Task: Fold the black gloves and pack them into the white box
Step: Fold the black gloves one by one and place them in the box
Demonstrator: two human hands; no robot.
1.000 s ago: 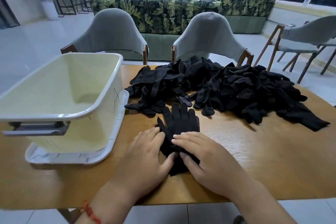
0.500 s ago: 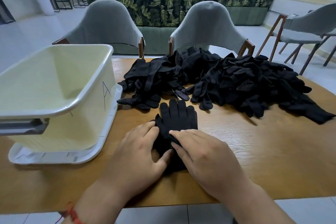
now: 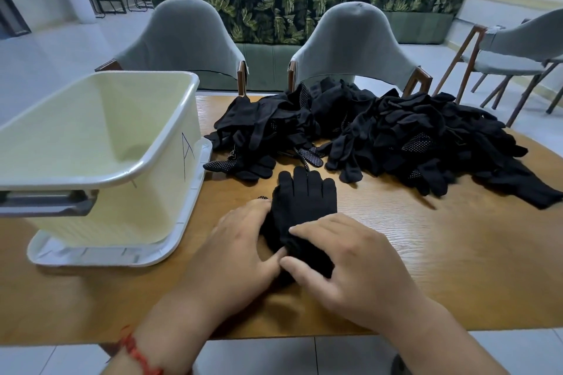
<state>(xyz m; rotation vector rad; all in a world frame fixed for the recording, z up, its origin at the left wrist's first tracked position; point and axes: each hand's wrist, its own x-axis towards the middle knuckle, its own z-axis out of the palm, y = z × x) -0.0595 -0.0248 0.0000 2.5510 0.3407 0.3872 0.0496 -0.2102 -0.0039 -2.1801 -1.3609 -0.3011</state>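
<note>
A pair of black gloves [image 3: 304,201] lies flat on the wooden table [image 3: 441,253], fingers pointing away from me. My left hand [image 3: 234,253] presses on its left side and cuff. My right hand [image 3: 350,265] rests on the cuff end, which is bunched into a roll under its fingers. A large heap of loose black gloves [image 3: 396,137] sprawls across the far half of the table. The white box [image 3: 100,149] stands at the left on its upturned lid, and I see nothing inside it.
Two grey chairs [image 3: 350,49] stand at the far edge of the table, with another at the right. Behind them is a leaf-patterned sofa [image 3: 274,9], and two people sit with their backs turned. The table's near edge runs just below my wrists.
The cuff end of the glove pair has been rolled up a little under my right fingers. My head has tipped down slightly, so everything sits a bit higher in view.
</note>
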